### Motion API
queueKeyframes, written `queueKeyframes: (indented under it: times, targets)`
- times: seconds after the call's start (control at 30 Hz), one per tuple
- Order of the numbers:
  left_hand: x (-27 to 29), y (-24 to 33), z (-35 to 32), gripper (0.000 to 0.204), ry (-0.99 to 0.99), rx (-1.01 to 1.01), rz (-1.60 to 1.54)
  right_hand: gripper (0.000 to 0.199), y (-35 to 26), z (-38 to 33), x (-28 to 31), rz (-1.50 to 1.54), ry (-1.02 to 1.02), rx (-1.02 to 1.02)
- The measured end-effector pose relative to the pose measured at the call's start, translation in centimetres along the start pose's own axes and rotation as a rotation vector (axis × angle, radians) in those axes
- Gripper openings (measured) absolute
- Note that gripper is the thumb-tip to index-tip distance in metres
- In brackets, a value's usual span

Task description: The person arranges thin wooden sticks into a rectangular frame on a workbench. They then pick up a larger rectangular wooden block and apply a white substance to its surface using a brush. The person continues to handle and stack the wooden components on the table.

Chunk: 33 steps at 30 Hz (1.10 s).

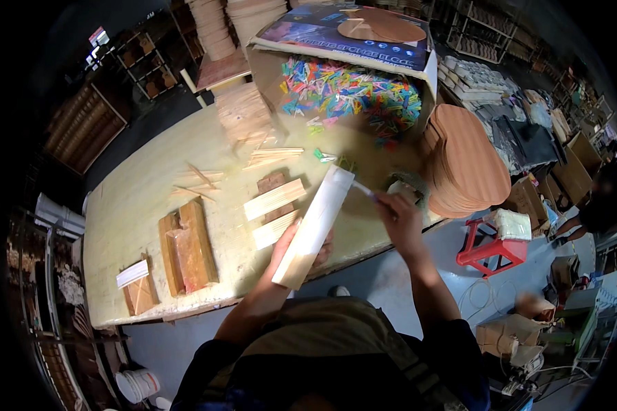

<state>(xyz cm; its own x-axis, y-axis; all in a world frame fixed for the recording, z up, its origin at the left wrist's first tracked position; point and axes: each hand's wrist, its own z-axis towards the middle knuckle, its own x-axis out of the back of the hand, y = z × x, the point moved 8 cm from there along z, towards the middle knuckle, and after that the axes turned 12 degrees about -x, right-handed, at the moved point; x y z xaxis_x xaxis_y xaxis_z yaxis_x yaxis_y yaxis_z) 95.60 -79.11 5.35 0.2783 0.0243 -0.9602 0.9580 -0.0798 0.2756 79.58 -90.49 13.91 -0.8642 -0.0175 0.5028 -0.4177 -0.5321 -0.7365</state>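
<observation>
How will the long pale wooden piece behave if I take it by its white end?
The wooden piece is likely stiff: it looks straight though the left hand grips only its lower half. It is probably light, since one hand supports it. The white part may feel slippery if its coating is wet, which I cannot tell.

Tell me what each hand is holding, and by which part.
Left hand: a partly white wooden piece, by its lower half. Right hand: a slim tool, by the end away from the wood.
</observation>
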Motion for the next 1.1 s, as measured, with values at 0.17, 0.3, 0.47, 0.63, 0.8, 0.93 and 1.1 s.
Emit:
queueKeyframes:
  times: [0.17,0.3,0.47,0.63,0.8,0.93,1.1]
  targets:
    - [0.8,3.0,1.1,0.058,-0.006,-0.097,-0.014,0.025,-6.8,-7.2,-2.5,-0.021,-0.182,0.388]
    - [0.4,4.0,0.3,0.060,0.096,-0.190,0.211,0.023,-4.5,-5.8,-3.3,-0.003,-0.237,0.281]
    - [-0.2,1.6,0.7,0.057,-0.041,0.018,-0.076,0.017,3.2,1.1,-1.3,-0.019,-0.001,-0.146]
    - [0.2,2.5,0.3,0.052,0.045,-0.037,-0.056,0.018,-2.1,-3.3,-3.4,0.056,-0.247,0.064]
    - [-0.6,2.4,-0.6,0.049,0.089,-0.038,0.152,0.020,-0.2,-0.4,-3.4,0.129,-0.134,-0.068]
    - [-0.5,2.6,-0.8,0.050,0.105,-0.067,0.251,0.019,0.0,3.1,-2.0,0.056,0.033,-0.130]
    - [1.0,4.6,0.5,0.057,-0.016,-0.136,0.060,0.023,-5.9,-4.2,-5.0,-0.021,-0.122,0.320]
